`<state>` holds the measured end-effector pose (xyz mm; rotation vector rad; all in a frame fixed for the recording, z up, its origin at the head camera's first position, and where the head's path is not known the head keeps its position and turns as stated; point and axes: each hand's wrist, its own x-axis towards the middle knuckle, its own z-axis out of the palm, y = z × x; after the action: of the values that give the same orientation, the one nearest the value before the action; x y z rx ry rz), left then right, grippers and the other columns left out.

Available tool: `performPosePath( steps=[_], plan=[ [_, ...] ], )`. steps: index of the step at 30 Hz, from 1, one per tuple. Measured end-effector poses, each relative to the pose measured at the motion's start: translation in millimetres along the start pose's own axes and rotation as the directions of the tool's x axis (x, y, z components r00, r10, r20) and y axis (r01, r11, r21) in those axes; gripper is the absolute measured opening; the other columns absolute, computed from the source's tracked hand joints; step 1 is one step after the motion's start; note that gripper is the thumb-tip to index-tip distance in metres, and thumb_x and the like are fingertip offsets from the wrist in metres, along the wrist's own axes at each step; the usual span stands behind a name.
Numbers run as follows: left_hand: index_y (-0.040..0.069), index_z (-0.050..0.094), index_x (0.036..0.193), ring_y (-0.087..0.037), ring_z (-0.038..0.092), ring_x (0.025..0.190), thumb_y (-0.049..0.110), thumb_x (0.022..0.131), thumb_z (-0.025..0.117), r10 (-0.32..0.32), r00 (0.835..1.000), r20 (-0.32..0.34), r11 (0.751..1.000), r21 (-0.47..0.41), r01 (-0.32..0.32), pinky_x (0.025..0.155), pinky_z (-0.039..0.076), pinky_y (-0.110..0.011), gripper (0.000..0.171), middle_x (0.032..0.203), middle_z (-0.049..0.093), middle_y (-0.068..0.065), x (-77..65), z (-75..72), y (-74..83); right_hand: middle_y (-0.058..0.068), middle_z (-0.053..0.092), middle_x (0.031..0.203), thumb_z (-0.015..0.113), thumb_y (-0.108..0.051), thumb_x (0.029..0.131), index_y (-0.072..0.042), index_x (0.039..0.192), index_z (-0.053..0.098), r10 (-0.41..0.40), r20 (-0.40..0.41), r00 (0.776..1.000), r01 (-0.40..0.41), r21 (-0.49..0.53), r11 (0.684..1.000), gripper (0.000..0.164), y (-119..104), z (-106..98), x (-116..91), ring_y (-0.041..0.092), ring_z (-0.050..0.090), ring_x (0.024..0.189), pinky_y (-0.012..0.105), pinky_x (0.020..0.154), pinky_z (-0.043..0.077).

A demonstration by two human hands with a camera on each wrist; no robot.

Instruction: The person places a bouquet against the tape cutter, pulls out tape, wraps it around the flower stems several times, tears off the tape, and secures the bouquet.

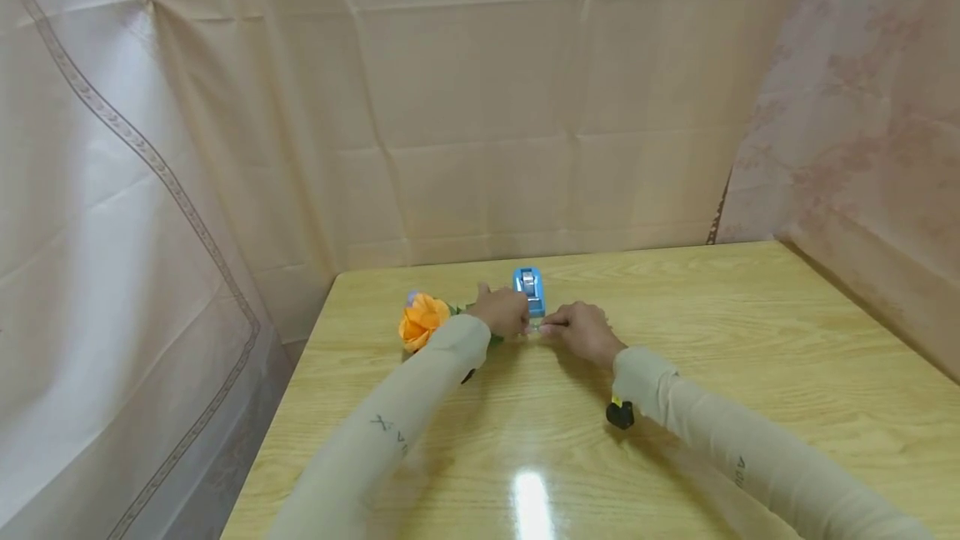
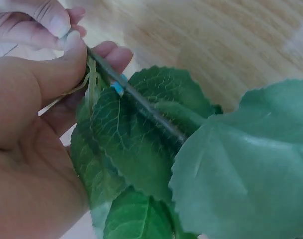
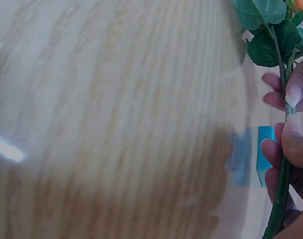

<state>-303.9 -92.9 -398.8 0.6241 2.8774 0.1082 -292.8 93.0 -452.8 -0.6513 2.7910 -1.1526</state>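
Observation:
An orange artificial flower (image 1: 423, 322) lies toward the left of the table, its green stems running rightward into both hands. My left hand (image 1: 504, 311) pinches the stems between thumb and fingers, just below the leaves (image 2: 136, 139). Right beside it, my right hand (image 1: 587, 333) grips the lower stems (image 3: 278, 214), thumb close to the other thumb. A pale translucent bit (image 3: 290, 110) shows on the stems between the thumbs. Just behind the hands stands a blue tape dispenser (image 1: 537, 307) with a roll in it. Part of the flower is hidden behind the left sleeve.
The wooden table (image 1: 720, 332) extends to the right and toward the front. A beige cloth (image 1: 465, 107) hangs along its back edge, with more cloth on both sides. A purple petal (image 1: 412, 297) peeks out behind the orange flower.

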Motion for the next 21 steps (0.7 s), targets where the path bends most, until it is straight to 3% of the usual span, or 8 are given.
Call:
performPosePath(
  steps=[5, 9, 14, 17, 21],
  plan=[
    [0.020, 0.073, 0.083, -0.015, 0.057, 0.088, 0.029, 0.100, 0.070, 0.048, 0.997, -0.052, 0.991, 0.129, -0.041, 0.092, 0.031, -0.045, 0.019, 0.080, 0.068, 0.012, 4.1, 11.6, 0.1, 0.008, 0.076, 0.112, 0.070, -0.018, 0.099, -0.007, 0.113, 0.079, 0.010, 0.021, 1.000, -0.011, 0.010, 1.000, 0.020, 1.3, 1.9, -0.2, 0.033, 0.067, 0.113, 0.051, 0.097, 0.052],
    [0.019, 0.069, 0.080, -0.015, 0.057, 0.083, 0.025, 0.101, 0.065, 0.083, 0.989, -0.123, 0.968, 0.247, -0.050, 0.098, 0.033, -0.049, 0.022, 0.079, 0.066, 0.008, 1.4, 15.8, 3.3, 0.009, 0.075, 0.117, 0.067, -0.023, 0.102, -0.007, 0.117, 0.078, 0.031, 0.049, 0.998, -0.032, 0.016, 0.999, 0.024, 0.6, 1.8, 1.4, 0.035, 0.065, 0.118, 0.055, 0.100, 0.048],
    [0.020, 0.070, 0.079, -0.014, 0.056, 0.086, 0.024, 0.100, 0.067, 0.129, 0.976, -0.177, 0.931, 0.360, -0.057, 0.098, 0.034, -0.048, 0.022, 0.079, 0.066, 0.006, -5.7, 18.7, 4.9, 0.006, 0.075, 0.114, 0.062, -0.031, 0.104, -0.012, 0.112, 0.079, 0.072, 0.087, 0.994, -0.072, -0.002, 0.997, 0.027, -1.5, 0.3, 3.3, 0.033, 0.064, 0.115, 0.062, 0.110, 0.032],
    [0.021, 0.068, 0.079, -0.015, 0.053, 0.085, 0.027, 0.099, 0.068, 0.156, 0.970, -0.187, 0.913, 0.401, -0.070, 0.091, 0.032, -0.043, 0.021, 0.077, 0.064, 0.007, -8.8, 21.8, 4.8, 0.006, 0.076, 0.112, 0.060, -0.031, 0.106, -0.013, 0.108, 0.080, 0.062, 0.088, 0.994, -0.060, -0.025, 0.998, 0.027, -2.2, 0.1, 3.3, 0.033, 0.065, 0.112, 0.065, 0.108, 0.025],
    [0.022, 0.069, 0.079, -0.016, 0.051, 0.086, 0.029, 0.099, 0.068, 0.182, 0.963, -0.197, 0.884, 0.461, -0.073, 0.088, 0.031, -0.041, 0.021, 0.078, 0.065, 0.008, -10.6, 25.4, 5.6, 0.007, 0.076, 0.110, 0.063, -0.027, 0.103, -0.011, 0.106, 0.080, -0.004, 0.045, 0.999, 0.007, -0.067, 0.998, 0.024, -2.2, 1.0, 2.5, 0.033, 0.066, 0.109, 0.062, 0.097, 0.030]
  ],
)
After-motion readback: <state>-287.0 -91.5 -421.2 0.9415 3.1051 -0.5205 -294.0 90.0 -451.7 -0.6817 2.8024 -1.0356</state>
